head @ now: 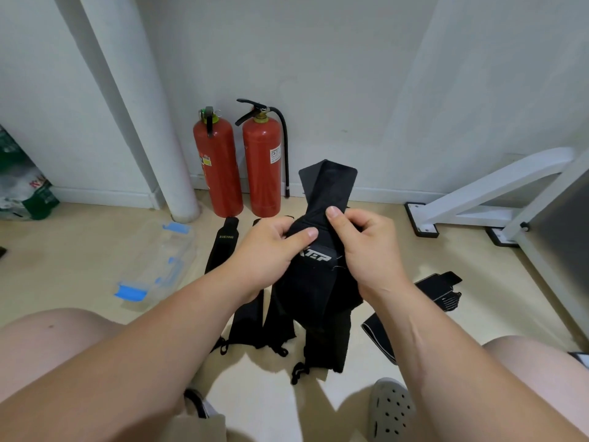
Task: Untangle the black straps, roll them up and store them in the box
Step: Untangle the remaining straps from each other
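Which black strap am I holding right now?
The strap with white lettering, gripped by the left hand and right hand, its end sticking upward. The others, like the XUEYING strap, lie on the floor.

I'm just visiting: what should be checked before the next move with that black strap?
1. Both the left hand and right hand hold the held strap: ok.
2. The held strap free of the floor straps: cannot tell; lower end hangs among them.
3. A clear box in view on the floor: ok.
4. Box open: cannot tell.
5. All floor straps rolled: not ok, lying flat.
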